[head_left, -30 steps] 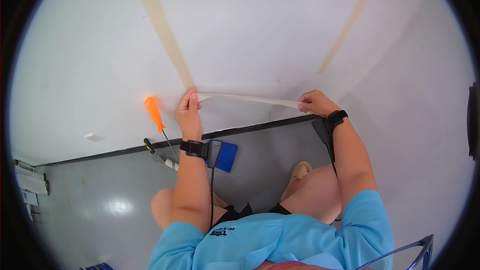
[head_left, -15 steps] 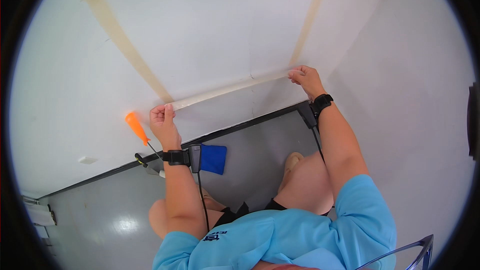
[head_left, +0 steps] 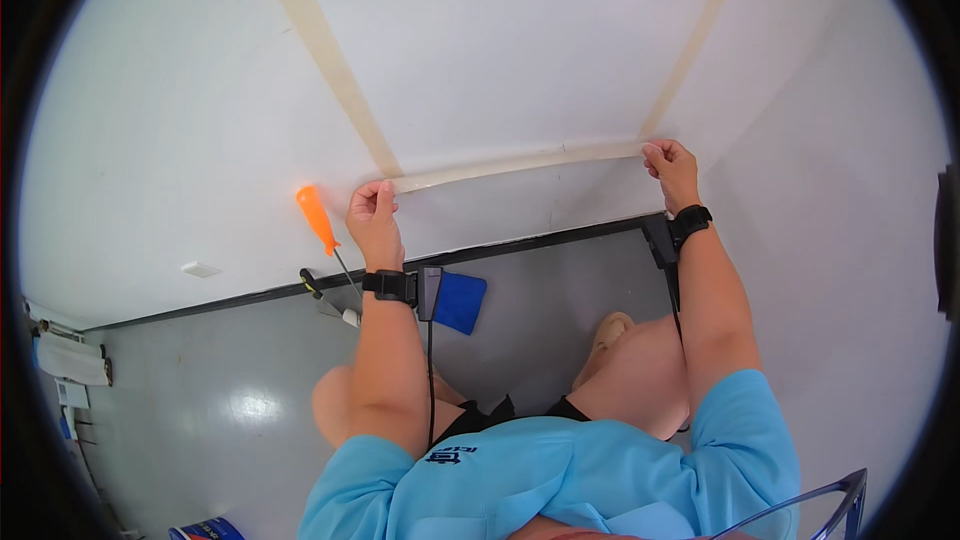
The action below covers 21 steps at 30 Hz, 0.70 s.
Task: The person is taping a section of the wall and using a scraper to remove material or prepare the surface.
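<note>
Between my hands a strip of masking tape (head_left: 520, 162) is stretched nearly level, low on the white wall (head_left: 500, 60). My left hand (head_left: 373, 220) pinches its left end, thumb on top, close to the foot of a tan tape band (head_left: 335, 60) stuck up the wall. The other end is pinched in my right hand (head_left: 674, 172), beside the lower end of a second upright tape band (head_left: 690, 40). How much of the strip touches the wall I cannot tell. Both wrists wear black straps with small cabled boxes.
Left of my left hand, an orange-handled tool (head_left: 316, 218) with a thin shaft leans at the wall. Near its foot lies a tool with a black-and-yellow handle (head_left: 311, 284). A blue cloth-like square (head_left: 462, 302) lies by the black baseboard (head_left: 540, 238). A blue container (head_left: 206, 530) stands lower left.
The view has swung left, so wall, tape and hands appear farther right. Both hands keep their pinch on the strip, which looks more level. The blue container has come into view.
</note>
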Motion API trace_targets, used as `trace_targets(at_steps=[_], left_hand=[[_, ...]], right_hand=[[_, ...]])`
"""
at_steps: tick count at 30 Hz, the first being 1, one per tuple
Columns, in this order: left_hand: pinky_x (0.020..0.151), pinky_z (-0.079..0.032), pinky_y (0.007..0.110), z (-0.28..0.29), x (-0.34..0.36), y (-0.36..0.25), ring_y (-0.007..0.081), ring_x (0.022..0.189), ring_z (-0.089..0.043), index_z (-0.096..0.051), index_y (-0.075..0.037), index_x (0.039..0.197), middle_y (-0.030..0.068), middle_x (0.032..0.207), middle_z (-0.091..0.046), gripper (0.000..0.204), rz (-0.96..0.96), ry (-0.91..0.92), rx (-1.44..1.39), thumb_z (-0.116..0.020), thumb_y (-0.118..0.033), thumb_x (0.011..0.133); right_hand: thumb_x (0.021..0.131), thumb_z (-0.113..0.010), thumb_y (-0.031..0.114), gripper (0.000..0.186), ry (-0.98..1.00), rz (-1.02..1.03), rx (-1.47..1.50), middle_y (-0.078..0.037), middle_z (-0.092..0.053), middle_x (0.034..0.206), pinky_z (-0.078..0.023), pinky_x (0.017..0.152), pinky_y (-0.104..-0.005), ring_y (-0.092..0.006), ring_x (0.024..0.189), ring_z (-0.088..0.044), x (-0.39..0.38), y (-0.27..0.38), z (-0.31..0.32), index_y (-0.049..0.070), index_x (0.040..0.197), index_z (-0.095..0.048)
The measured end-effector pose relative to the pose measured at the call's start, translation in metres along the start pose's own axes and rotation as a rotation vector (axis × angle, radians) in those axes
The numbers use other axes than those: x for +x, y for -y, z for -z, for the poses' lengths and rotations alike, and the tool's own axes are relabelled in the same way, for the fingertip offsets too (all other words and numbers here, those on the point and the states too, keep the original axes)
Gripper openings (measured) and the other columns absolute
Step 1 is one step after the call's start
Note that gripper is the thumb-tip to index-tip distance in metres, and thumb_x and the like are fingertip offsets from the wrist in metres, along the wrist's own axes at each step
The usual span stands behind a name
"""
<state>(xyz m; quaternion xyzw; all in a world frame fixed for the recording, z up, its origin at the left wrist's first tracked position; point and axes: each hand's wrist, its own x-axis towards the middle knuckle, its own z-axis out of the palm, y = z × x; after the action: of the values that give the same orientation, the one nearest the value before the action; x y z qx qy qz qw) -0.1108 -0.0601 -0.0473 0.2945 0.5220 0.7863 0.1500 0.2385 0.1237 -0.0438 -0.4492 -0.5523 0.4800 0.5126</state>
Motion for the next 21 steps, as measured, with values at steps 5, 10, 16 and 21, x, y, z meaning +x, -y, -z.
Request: trace_targets(at_steps=[5, 10, 16, 21], left_hand=[[0.056, -0.039, 0.019, 0.009, 0.0, 0.001, 0.0061, 0.062, -0.046, -0.054, -0.004, 0.081, -0.0005, 0.072, -0.053, 0.012, 0.011, -0.053, 0.011, -0.06, -0.013, 0.078], [0.06, -0.039, 0.019, 0.004, 0.0, 0.0, 0.0064, 0.064, -0.046, -0.054, -0.004, 0.081, -0.0002, 0.073, -0.052, 0.011, 0.0, -0.041, 0.018, -0.059, -0.013, 0.079], [0.06, -0.037, 0.019, 0.005, 0.0, 0.0, 0.0061, 0.063, -0.044, -0.053, -0.003, 0.08, -0.0006, 0.071, -0.051, 0.01, -0.009, -0.025, -0.014, -0.058, -0.012, 0.079], [0.06, -0.037, 0.019, 0.007, 0.0, 0.0, 0.0065, 0.063, -0.043, -0.053, -0.003, 0.08, -0.0004, 0.071, -0.051, 0.01, 0.005, -0.044, 0.003, -0.058, -0.012, 0.079]], right_hand=[[0.074, -0.063, 0.014, 0.015, -0.084, 0.045, 0.002, 0.001, -0.055, 0.065, -0.038, 0.05, -0.0185, -0.0051, 0.057, -0.047, 0.001, -0.008, -0.01, 0.001, 0.082, -0.06], [0.074, -0.062, 0.012, 0.015, -0.13, 0.07, 0.034, 0.0, -0.055, 0.066, -0.038, 0.05, -0.0188, -0.0051, 0.056, -0.046, -0.003, -0.003, -0.013, -0.001, 0.082, -0.059], [0.073, -0.063, 0.011, 0.014, -0.192, 0.062, -0.031, -0.001, -0.056, 0.066, -0.039, 0.052, -0.0194, -0.0062, 0.056, -0.047, -0.001, -0.006, -0.011, -0.001, 0.078, -0.059], [0.072, -0.064, 0.011, 0.014, -0.209, 0.09, -0.083, -0.001, -0.056, 0.066, -0.04, 0.056, -0.0208, -0.0074, 0.059, -0.048, 0.0, -0.006, -0.014, -0.001, 0.077, -0.059]])
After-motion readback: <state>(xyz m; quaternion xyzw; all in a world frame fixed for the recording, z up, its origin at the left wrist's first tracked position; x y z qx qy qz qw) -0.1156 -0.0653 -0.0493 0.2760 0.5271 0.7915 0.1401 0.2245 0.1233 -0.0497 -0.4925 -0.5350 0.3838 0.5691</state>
